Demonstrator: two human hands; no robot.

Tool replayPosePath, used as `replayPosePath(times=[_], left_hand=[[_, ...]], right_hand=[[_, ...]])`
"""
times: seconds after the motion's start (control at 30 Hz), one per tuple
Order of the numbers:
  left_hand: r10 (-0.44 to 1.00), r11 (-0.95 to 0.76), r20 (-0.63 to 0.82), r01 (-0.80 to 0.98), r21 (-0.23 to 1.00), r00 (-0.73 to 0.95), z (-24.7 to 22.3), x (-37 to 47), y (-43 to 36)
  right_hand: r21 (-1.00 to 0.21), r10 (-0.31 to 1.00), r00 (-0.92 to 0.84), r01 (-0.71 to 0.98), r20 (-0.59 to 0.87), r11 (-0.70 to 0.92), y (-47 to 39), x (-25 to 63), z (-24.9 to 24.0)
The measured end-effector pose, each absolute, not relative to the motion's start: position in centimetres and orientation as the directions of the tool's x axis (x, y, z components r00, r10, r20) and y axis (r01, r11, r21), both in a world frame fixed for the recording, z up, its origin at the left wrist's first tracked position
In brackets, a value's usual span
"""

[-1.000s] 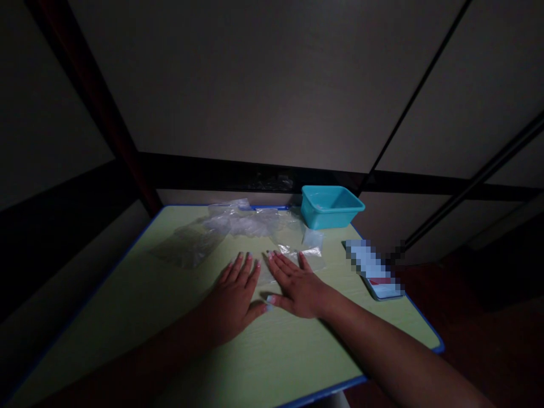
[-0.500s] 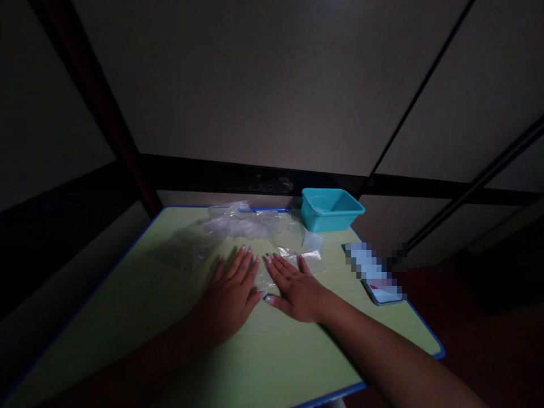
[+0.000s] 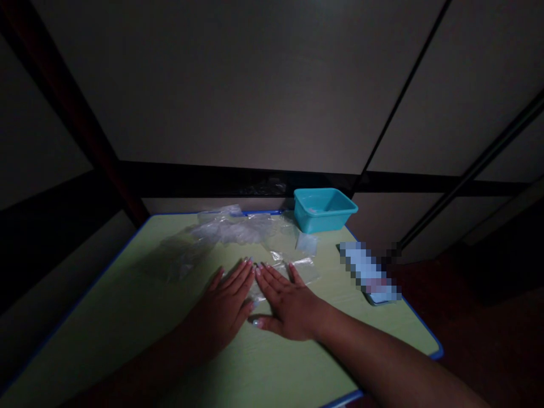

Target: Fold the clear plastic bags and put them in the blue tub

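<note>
On the pale green table (image 3: 272,362), my left hand (image 3: 223,309) lies flat with its fingers stretched out. My right hand (image 3: 289,300) is also flat, resting over a clear plastic bag (image 3: 304,270) that shows between and beyond its fingers. The fingertips of both hands meet or nearly meet. Beyond them spreads a loose pile of clear plastic bags (image 3: 233,229). A small whitish packet (image 3: 306,243) lies in front of the turquoise basket (image 3: 325,221).
A phone (image 3: 369,275), partly blurred out, lies at the table's right edge. Behind the table stands a panelled wall or cabinet (image 3: 238,90) with a dark band. The table has a blue rim.
Both hands have moved slightly nearer to me, and their fingertips have come closer together. The view has shifted a little, so the basket and phone appear further left.
</note>
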State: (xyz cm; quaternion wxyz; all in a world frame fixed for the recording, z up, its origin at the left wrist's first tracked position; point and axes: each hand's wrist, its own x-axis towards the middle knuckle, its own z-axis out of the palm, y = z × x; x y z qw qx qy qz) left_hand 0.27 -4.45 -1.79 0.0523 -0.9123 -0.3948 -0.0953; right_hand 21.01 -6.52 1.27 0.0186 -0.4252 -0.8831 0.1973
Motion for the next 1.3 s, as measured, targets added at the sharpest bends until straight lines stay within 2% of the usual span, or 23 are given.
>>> replayPosePath(times=[0.1, 0.4, 0.67, 0.97, 1.03, 1.13, 1.23, 1.3], left_hand=[[0.76, -0.636, 0.157, 0.771, -0.02, 0.631, -1.8, 0.3, -4.5], [0.802, -0.568, 0.188, 0.821, -0.056, 0.567, -2.5, 0.1, -4.6], [0.877, -0.475, 0.054, 0.879, -0.049, 0.477, -1.1, 0.7, -5.3], [0.886, -0.453, 0.096, 0.891, -0.027, 0.453, -1.0, 0.9, -5.4], [0.873, -0.471, 0.133, 0.882, -0.021, 0.469, -0.6, 0.9, -5.4], [0.801, -0.58, 0.18, 0.815, -0.005, 0.571, 0.2, 0.7, -5.3], [0.683, -0.726, 0.143, 0.687, 0.026, 0.716, 0.8, 0.4, -5.0], [0.617, -0.787, 0.085, 0.614, 0.055, 0.782, 0.9, 0.1, -4.7]], right_hand=[[-0.379, 0.754, -0.64, 0.741, -0.147, 0.555, -6.7, 21.0, 1.4], [-0.336, 0.775, -0.608, 0.776, -0.174, 0.534, -6.6, 21.5, 1.6], [-0.264, 0.847, -0.465, 0.877, -0.258, 0.401, -5.9, 22.6, 2.3], [-0.197, 0.88, -0.341, 0.937, -0.331, 0.289, -5.2, 23.4, 2.4], [-0.194, 0.89, -0.345, 0.935, -0.298, 0.297, -5.2, 23.6, 2.6], [-0.205, 0.92, -0.371, 0.917, -0.129, 0.341, -4.8, 24.5, 3.4], [-0.231, 0.974, -0.204, 0.947, 0.102, 0.222, -3.7, 26.1, 4.3], [-0.263, 0.98, -0.096, 0.954, 0.177, 0.141, -2.7, 27.2, 4.6]])
